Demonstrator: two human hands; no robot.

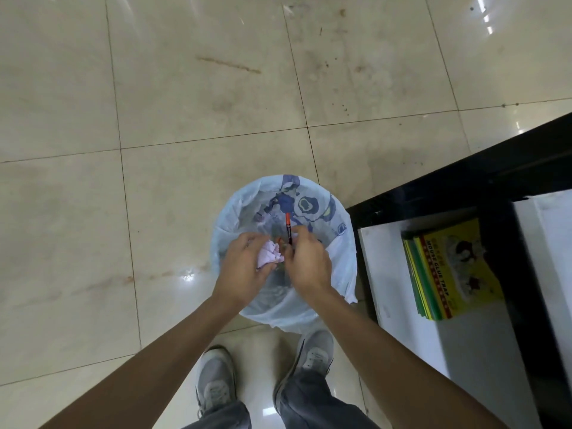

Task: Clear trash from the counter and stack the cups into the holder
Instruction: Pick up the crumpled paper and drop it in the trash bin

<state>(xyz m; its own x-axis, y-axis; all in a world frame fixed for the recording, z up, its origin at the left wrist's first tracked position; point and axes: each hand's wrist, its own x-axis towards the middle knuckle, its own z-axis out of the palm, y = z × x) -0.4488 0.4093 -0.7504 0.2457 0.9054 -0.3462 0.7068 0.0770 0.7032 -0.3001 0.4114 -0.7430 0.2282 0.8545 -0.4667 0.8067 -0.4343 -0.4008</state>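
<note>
crumpled paper (270, 254) pinched in left hand (244, 270), red-capped pen (288, 228) held in right hand (305, 261), both over lined bin (339, 243): loosen fingers centred, keeping drops inside the liner.

The left hand (244, 267) hides part of the crumpled paper (270, 254). The right hand (306, 258) covers the pen's (288, 226) near end. Both hands block much of the bin (280, 314) inside. The table (483, 181) is cut off at the right edge. The box's (455, 267) small print is unreadable.
</note>
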